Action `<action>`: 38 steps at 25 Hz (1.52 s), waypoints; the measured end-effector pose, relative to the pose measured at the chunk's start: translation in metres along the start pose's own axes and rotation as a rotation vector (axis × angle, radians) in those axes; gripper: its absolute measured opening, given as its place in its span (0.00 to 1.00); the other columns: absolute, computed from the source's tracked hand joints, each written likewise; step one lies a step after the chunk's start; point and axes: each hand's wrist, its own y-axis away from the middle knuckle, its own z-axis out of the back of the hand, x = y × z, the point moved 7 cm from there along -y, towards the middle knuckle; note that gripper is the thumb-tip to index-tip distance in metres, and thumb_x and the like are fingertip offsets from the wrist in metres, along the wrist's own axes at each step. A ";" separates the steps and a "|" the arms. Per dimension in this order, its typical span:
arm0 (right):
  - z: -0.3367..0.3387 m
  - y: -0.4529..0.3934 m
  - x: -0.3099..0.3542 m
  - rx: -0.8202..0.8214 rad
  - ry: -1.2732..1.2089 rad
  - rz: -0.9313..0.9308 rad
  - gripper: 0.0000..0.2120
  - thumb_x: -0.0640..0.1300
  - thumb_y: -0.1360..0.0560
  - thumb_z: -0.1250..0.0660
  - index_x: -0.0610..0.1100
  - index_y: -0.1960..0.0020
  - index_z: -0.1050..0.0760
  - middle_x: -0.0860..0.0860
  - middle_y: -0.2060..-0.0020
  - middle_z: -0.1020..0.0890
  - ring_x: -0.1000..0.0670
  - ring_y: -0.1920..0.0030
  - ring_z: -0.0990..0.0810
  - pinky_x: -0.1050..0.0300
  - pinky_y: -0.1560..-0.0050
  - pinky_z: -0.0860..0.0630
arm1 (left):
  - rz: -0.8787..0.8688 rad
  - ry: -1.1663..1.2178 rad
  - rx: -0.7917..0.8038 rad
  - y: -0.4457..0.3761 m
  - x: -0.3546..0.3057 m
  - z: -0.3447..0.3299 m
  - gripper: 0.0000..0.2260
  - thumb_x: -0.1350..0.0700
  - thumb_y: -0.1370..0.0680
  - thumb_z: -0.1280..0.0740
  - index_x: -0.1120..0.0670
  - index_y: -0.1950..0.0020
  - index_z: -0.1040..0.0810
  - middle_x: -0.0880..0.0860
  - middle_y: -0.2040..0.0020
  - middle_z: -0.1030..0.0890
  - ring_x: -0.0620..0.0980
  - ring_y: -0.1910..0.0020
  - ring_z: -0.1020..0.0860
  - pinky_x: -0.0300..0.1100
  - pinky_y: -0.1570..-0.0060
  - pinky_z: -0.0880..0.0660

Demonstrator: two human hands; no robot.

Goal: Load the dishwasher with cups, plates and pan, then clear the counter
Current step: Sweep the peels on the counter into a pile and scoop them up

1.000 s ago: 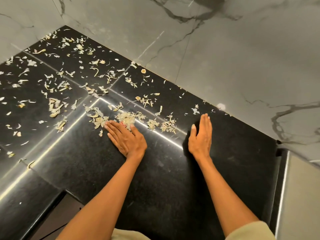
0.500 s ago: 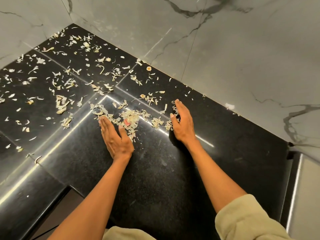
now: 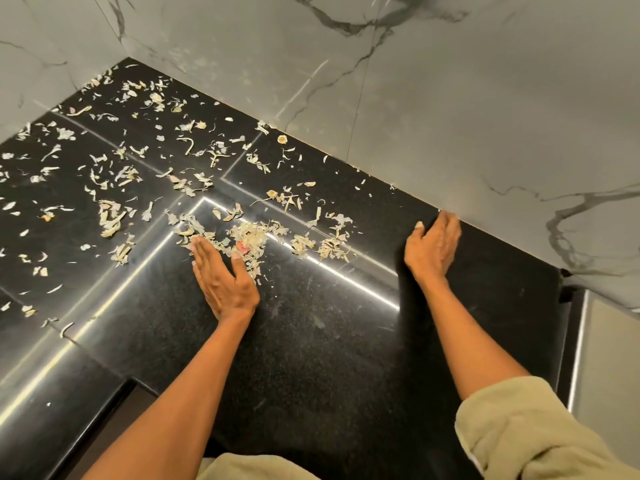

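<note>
Left hand (image 3: 225, 282): you are laying it flat on the black counter (image 3: 329, 358), fingers straight and together, thumb spread; it is gripping nothing.
Left fingertips: they are touching the near edge of the gathered heap of scraps (image 3: 249, 240), pale dry peelings with one small red piece among them.
Right hand (image 3: 433, 247): you are standing it on its edge, palm turned toward the left hand, fingers straight and slightly blurred; it is holding nothing.
Right fingertips: they are reaching the line where the counter is meeting the marble wall (image 3: 450, 116), touching it or just short of it; the blur is preventing a firmer finding.
Between the hands: two small clumps of scraps (image 3: 332, 245) are lying nearer the left hand, well apart from the right one.
Beyond the left hand: loose scraps (image 3: 114, 216) are lying scattered across the counter, running away from your fingers into the far corner where the two marble walls are meeting.
Counter: it is showing polished black stone with bright streaks of reflected light crossing between and beside your hands.
Behind the right hand: a rolled pale green sleeve (image 3: 519, 427) is covering your arm above the elbow.
Right of the right arm: the counter is ending at a dark edge, with a grey panel (image 3: 609, 375) standing beside it.
Cups, plates, pan, dishwasher: none of these are appearing in the head view.
</note>
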 end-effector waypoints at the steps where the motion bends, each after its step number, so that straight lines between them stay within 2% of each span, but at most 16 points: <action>1: -0.009 0.006 0.012 0.053 -0.013 0.079 0.27 0.45 0.18 0.39 0.37 0.22 0.39 0.40 0.23 0.37 0.41 0.22 0.42 0.47 0.20 0.47 | 0.001 -0.005 0.000 0.000 0.000 0.000 0.32 0.46 0.20 0.48 0.59 0.19 0.51 0.56 0.19 0.48 0.49 0.20 0.51 0.49 0.21 0.55; 3: -0.029 0.023 0.043 0.184 -0.038 0.302 0.27 0.42 0.18 0.40 0.38 0.21 0.41 0.43 0.21 0.39 0.45 0.20 0.44 0.52 0.20 0.54 | 0.002 -0.013 0.004 0.000 0.002 0.000 0.32 0.46 0.20 0.48 0.59 0.19 0.51 0.56 0.19 0.48 0.49 0.20 0.51 0.49 0.21 0.55; 5: -0.038 0.035 0.061 0.261 -0.156 0.427 0.26 0.39 0.19 0.40 0.39 0.22 0.38 0.45 0.22 0.36 0.47 0.21 0.41 0.52 0.20 0.49 | 0.002 -0.012 0.009 0.001 0.003 0.000 0.32 0.46 0.20 0.48 0.59 0.19 0.51 0.56 0.19 0.48 0.49 0.20 0.51 0.50 0.21 0.54; 6: -0.034 0.035 0.061 0.221 -0.232 0.415 0.24 0.37 0.19 0.40 0.39 0.23 0.34 0.44 0.24 0.32 0.47 0.23 0.37 0.50 0.21 0.44 | 0.002 -0.009 0.010 0.001 0.003 0.000 0.32 0.46 0.20 0.48 0.59 0.19 0.51 0.56 0.19 0.48 0.49 0.20 0.51 0.50 0.21 0.54; 8: -0.012 0.028 0.045 -0.042 -0.277 0.279 0.22 0.35 0.23 0.40 0.38 0.29 0.27 0.43 0.30 0.25 0.44 0.30 0.29 0.49 0.27 0.35 | 0.000 -0.007 0.009 0.001 0.001 0.000 0.32 0.46 0.20 0.48 0.59 0.19 0.50 0.56 0.19 0.48 0.49 0.20 0.51 0.50 0.21 0.54; 10: 0.012 0.017 0.017 -0.267 -0.196 0.059 0.21 0.35 0.25 0.40 0.38 0.32 0.24 0.42 0.34 0.23 0.42 0.34 0.27 0.48 0.31 0.32 | -0.001 -0.010 0.007 0.000 0.001 0.000 0.32 0.47 0.20 0.48 0.59 0.19 0.50 0.56 0.19 0.48 0.49 0.20 0.51 0.50 0.21 0.54; 11: 0.020 0.010 0.004 -0.290 -0.145 -0.035 0.21 0.36 0.24 0.40 0.38 0.32 0.25 0.42 0.34 0.24 0.41 0.34 0.27 0.47 0.31 0.32 | 0.001 -0.014 0.005 -0.001 0.001 0.000 0.32 0.47 0.20 0.48 0.59 0.19 0.50 0.56 0.19 0.48 0.49 0.20 0.51 0.49 0.21 0.54; 14: 0.021 -0.005 -0.015 -0.180 -0.065 -0.123 0.21 0.36 0.22 0.40 0.36 0.29 0.29 0.41 0.32 0.27 0.41 0.30 0.31 0.47 0.28 0.34 | 0.004 -0.030 0.001 0.000 0.002 0.000 0.32 0.47 0.20 0.48 0.59 0.19 0.50 0.56 0.19 0.47 0.49 0.20 0.51 0.49 0.21 0.55; 18: -0.011 0.003 0.011 0.089 -0.091 0.170 0.24 0.35 0.19 0.43 0.38 0.23 0.36 0.43 0.23 0.35 0.45 0.22 0.41 0.53 0.21 0.47 | 0.001 -0.030 -0.005 0.000 0.001 0.000 0.32 0.46 0.20 0.48 0.59 0.19 0.50 0.56 0.19 0.47 0.49 0.20 0.50 0.49 0.21 0.54; 20: -0.023 0.010 0.029 0.201 -0.124 0.321 0.24 0.34 0.19 0.43 0.39 0.22 0.36 0.45 0.23 0.35 0.47 0.21 0.41 0.54 0.20 0.50 | 0.001 -0.027 -0.002 0.001 0.001 0.000 0.32 0.47 0.20 0.47 0.59 0.19 0.50 0.56 0.19 0.47 0.50 0.20 0.50 0.50 0.21 0.53; 22: -0.019 0.014 0.034 0.197 -0.208 0.367 0.23 0.33 0.19 0.43 0.38 0.24 0.33 0.44 0.25 0.31 0.47 0.23 0.36 0.56 0.22 0.45 | -0.001 -0.020 -0.001 0.001 0.001 0.000 0.32 0.47 0.20 0.47 0.59 0.19 0.50 0.56 0.19 0.47 0.50 0.20 0.50 0.50 0.21 0.53; 26: 0.002 -0.003 0.010 -0.026 -0.253 0.187 0.21 0.35 0.20 0.42 0.39 0.27 0.28 0.43 0.30 0.26 0.45 0.28 0.32 0.59 0.28 0.41 | -0.005 -0.010 0.003 0.001 -0.001 -0.001 0.32 0.47 0.20 0.48 0.59 0.19 0.50 0.56 0.19 0.48 0.49 0.20 0.51 0.50 0.21 0.54; 30: -0.011 -0.028 0.016 0.097 -0.216 0.246 0.19 0.37 0.19 0.41 0.39 0.29 0.28 0.44 0.33 0.25 0.45 0.31 0.30 0.60 0.31 0.40 | 0.000 -0.012 -0.001 0.001 0.000 -0.001 0.32 0.47 0.20 0.47 0.59 0.19 0.49 0.56 0.19 0.47 0.49 0.20 0.51 0.50 0.21 0.55; 32: -0.022 -0.026 0.035 0.162 -0.223 0.274 0.20 0.37 0.19 0.42 0.39 0.27 0.29 0.44 0.31 0.26 0.44 0.30 0.31 0.59 0.29 0.41 | 0.002 -0.004 -0.001 0.000 0.000 -0.001 0.32 0.47 0.20 0.47 0.59 0.19 0.49 0.55 0.19 0.47 0.48 0.20 0.51 0.49 0.21 0.55; 35: -0.051 0.005 0.083 0.276 -0.246 0.343 0.22 0.39 0.18 0.44 0.39 0.25 0.31 0.43 0.27 0.30 0.44 0.25 0.35 0.51 0.23 0.42 | 0.002 0.009 -0.006 0.000 -0.002 0.000 0.32 0.47 0.20 0.47 0.59 0.19 0.49 0.55 0.19 0.47 0.48 0.20 0.51 0.49 0.21 0.56; 38: -0.080 0.060 0.139 0.425 -0.318 0.454 0.21 0.41 0.17 0.46 0.41 0.25 0.32 0.43 0.26 0.30 0.46 0.26 0.35 0.47 0.23 0.40 | 0.003 0.052 -0.009 0.001 -0.001 0.001 0.32 0.49 0.20 0.46 0.59 0.19 0.49 0.55 0.19 0.47 0.48 0.20 0.51 0.49 0.21 0.55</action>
